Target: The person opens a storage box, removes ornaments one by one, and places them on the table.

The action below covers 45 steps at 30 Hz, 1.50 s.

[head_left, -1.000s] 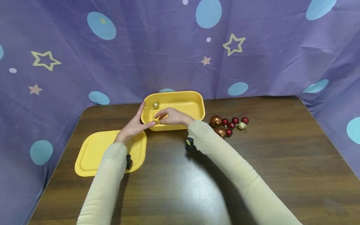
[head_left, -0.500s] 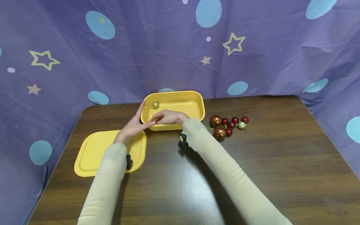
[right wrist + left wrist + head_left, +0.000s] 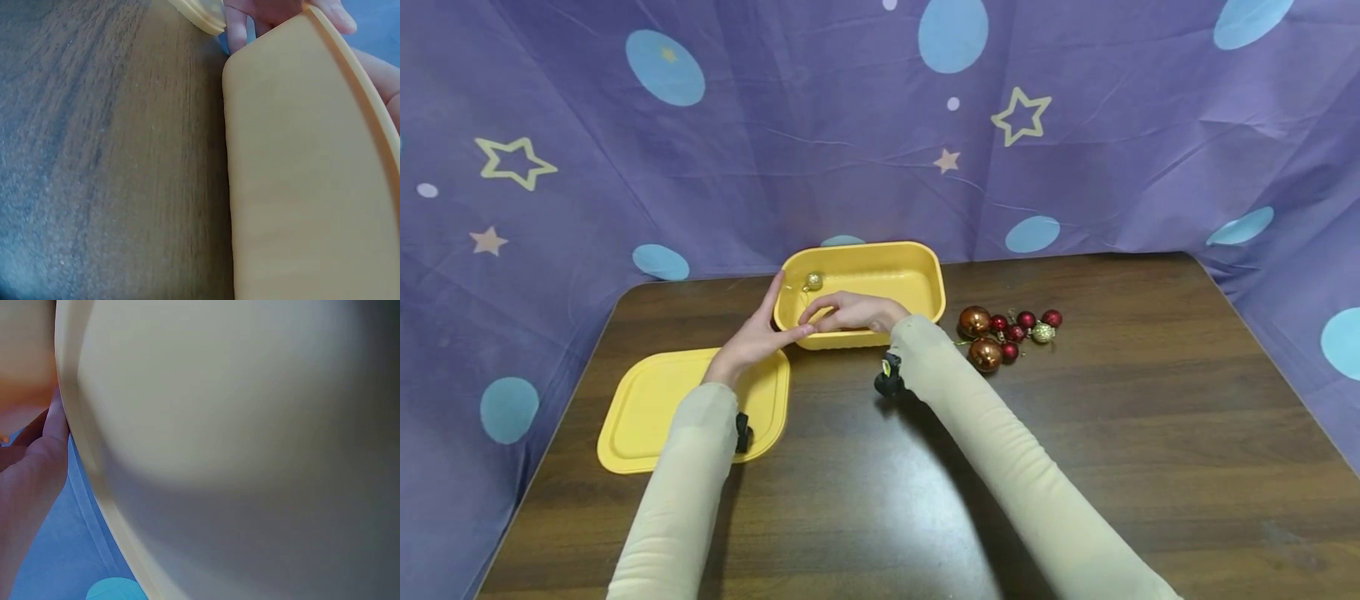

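A yellow plastic box point(image 3: 910, 283) stands at the back of the table. My left hand point(image 3: 751, 340) grips its near left corner, thumb over the rim and fingers spread along the outer wall. That hand also shows at the edge of the left wrist view. Over the near rim, my right hand point(image 3: 853, 311) reaches in with bent fingers. Its fingertips are low in the near left corner, so whether they hold anything is hidden. A gold glitter bauble point(image 3: 814, 282) lies in the box's far left part. The right wrist view shows the box's outer wall point(image 3: 294, 156).
The yellow lid point(image 3: 655, 408) lies flat on the table under my left forearm. Right of the box is a cluster of baubles: copper ones point(image 3: 985, 354), several small red ones point(image 3: 1052, 319) and a gold one point(image 3: 1042, 332). A purple patterned cloth point(image 3: 850, 167) hangs behind.
My right hand has shifted left and lower into the near left corner. A gold bauble visible there a second ago is now hidden. My left hand keeps its place on the box.
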Available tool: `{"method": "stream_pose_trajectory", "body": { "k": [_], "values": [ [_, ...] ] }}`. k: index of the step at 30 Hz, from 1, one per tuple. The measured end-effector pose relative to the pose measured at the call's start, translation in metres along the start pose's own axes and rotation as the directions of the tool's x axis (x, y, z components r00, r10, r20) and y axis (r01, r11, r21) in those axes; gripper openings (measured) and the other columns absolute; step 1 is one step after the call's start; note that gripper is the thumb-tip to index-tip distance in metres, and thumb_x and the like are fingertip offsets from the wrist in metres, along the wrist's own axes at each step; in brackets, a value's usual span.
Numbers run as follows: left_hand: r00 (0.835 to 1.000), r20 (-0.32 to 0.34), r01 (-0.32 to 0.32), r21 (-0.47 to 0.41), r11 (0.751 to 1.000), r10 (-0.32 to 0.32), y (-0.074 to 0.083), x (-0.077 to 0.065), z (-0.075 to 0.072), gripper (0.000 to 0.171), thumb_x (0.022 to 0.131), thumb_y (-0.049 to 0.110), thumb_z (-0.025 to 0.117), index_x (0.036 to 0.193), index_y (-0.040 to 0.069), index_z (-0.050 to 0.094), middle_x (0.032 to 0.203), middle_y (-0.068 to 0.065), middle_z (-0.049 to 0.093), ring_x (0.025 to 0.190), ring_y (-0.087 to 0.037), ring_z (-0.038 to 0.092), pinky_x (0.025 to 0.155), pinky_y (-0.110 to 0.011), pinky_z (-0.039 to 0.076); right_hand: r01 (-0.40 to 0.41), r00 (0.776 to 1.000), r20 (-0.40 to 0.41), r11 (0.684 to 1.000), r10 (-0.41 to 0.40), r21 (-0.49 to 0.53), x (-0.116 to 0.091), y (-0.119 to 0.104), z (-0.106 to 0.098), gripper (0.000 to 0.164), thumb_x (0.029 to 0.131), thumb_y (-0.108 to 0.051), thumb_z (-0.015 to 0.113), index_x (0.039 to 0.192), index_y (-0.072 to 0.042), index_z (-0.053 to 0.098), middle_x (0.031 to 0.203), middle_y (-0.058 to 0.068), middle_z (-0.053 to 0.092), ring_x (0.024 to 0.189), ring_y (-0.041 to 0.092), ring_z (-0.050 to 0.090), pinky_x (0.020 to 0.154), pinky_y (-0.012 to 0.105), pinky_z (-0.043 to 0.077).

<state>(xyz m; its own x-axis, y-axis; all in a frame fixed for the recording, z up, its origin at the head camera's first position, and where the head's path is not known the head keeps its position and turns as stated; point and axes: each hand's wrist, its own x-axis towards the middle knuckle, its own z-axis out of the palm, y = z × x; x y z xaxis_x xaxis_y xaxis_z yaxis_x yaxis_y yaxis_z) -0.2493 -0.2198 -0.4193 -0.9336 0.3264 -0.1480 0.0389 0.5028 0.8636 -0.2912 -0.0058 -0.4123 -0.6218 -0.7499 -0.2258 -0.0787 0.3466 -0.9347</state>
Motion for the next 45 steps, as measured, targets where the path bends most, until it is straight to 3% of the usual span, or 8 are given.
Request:
{"method": "stream_pose_trajectory", "body": {
  "k": [8, 14, 18, 23, 30, 35, 38, 45],
  "values": [
    [1.0, -0.001, 0.015, 0.028, 0.999, -0.015, 0.006, -0.003, 0.0, 0.106, 0.089, 0.03, 0.071, 0.154, 0.03, -0.012, 0.16, -0.016, -0.001, 0.142, -0.039, 0.012, 0.113, -0.054, 0.013, 0.031, 0.996, -0.086, 0.976, -0.013, 0.214, 0.001, -0.001, 0.002, 0.025, 0.092, 0.001, 0.061, 0.116, 0.001, 0.06, 0.084, 0.006, 0.065, 0.076, 0.014, 0.056, 0.071, 0.023, 0.045],
    [1.0, 0.011, 0.022, -0.003, 1.0, -0.022, 0.02, -0.008, 0.0, 0.105, 0.09, 0.022, 0.071, 0.155, 0.02, -0.011, 0.158, -0.023, 0.0, 0.141, -0.041, 0.012, 0.113, -0.053, 0.011, 0.086, 0.989, -0.142, 0.942, -0.041, 0.326, -0.003, -0.004, -0.001, 0.026, 0.092, 0.008, 0.056, 0.118, 0.006, 0.055, 0.089, 0.012, 0.065, 0.083, 0.03, 0.061, 0.088, 0.042, 0.05],
    [1.0, -0.003, 0.015, 0.003, 1.0, -0.015, 0.004, -0.002, 0.001, 0.106, 0.089, 0.029, 0.071, 0.154, 0.029, -0.012, 0.159, -0.019, 0.0, 0.142, -0.038, 0.012, 0.113, -0.053, 0.012, 0.103, 0.987, -0.153, 0.935, -0.053, 0.34, -0.007, -0.006, -0.004, 0.027, 0.093, 0.009, 0.052, 0.12, 0.007, 0.053, 0.102, 0.026, 0.063, 0.099, 0.05, 0.055, 0.095, 0.055, 0.044],
    [1.0, -0.005, 0.028, -0.003, 1.0, -0.028, 0.002, -0.001, 0.0, 0.106, 0.088, 0.032, 0.072, 0.154, 0.033, -0.012, 0.159, -0.017, 0.0, 0.142, -0.037, 0.011, 0.113, -0.054, 0.012, 0.122, 0.984, -0.159, 0.946, -0.077, 0.3, -0.014, -0.012, -0.007, 0.028, 0.093, 0.009, 0.052, 0.121, 0.007, 0.054, 0.112, 0.034, 0.059, 0.1, 0.054, 0.054, 0.093, 0.056, 0.044],
    [0.999, -0.003, 0.042, 0.02, 0.999, -0.042, 0.002, -0.001, -0.001, 0.107, 0.088, 0.036, 0.072, 0.153, 0.034, -0.013, 0.16, -0.016, -0.001, 0.142, -0.039, 0.008, 0.113, -0.056, 0.01, 0.111, 0.983, -0.174, 0.957, -0.065, 0.269, -0.026, -0.021, -0.011, 0.03, 0.092, 0.007, 0.055, 0.122, 0.005, 0.055, 0.107, 0.028, 0.062, 0.102, 0.051, 0.054, 0.095, 0.057, 0.042],
    [0.999, -0.01, 0.035, 0.043, 0.998, -0.035, 0.002, 0.001, -0.002, 0.105, 0.088, 0.035, 0.071, 0.153, 0.035, -0.012, 0.16, -0.016, 0.0, 0.142, -0.038, 0.009, 0.113, -0.054, 0.01, 0.098, 0.975, -0.218, 0.968, -0.047, 0.231, -0.036, -0.029, -0.015, 0.03, 0.09, 0.007, 0.057, 0.12, 0.004, 0.056, 0.099, 0.016, 0.065, 0.095, 0.035, 0.061, 0.095, 0.053, 0.045],
    [1.0, -0.008, 0.029, 0.042, 0.999, -0.029, 0.002, 0.001, -0.002, 0.106, 0.089, 0.034, 0.071, 0.153, 0.035, -0.012, 0.16, -0.015, -0.002, 0.143, -0.038, 0.008, 0.114, -0.053, 0.01, 0.092, 0.97, -0.238, 0.974, -0.041, 0.208, -0.043, -0.032, -0.017, 0.028, 0.089, 0.005, 0.059, 0.118, 0.004, 0.057, 0.099, 0.015, 0.066, 0.091, 0.024, 0.063, 0.094, 0.05, 0.046],
    [1.0, -0.006, 0.028, 0.038, 0.999, -0.028, 0.001, 0.001, -0.002, 0.105, 0.089, 0.034, 0.071, 0.154, 0.034, -0.012, 0.16, -0.011, -0.004, 0.143, -0.035, 0.005, 0.114, -0.051, 0.007, 0.106, 0.956, -0.289, 0.977, -0.049, 0.185, -0.065, -0.033, -0.028, 0.027, 0.089, 0.005, 0.06, 0.116, 0.004, 0.057, 0.099, 0.016, 0.066, 0.088, 0.021, 0.062, 0.095, 0.052, 0.045]
  ]
}}
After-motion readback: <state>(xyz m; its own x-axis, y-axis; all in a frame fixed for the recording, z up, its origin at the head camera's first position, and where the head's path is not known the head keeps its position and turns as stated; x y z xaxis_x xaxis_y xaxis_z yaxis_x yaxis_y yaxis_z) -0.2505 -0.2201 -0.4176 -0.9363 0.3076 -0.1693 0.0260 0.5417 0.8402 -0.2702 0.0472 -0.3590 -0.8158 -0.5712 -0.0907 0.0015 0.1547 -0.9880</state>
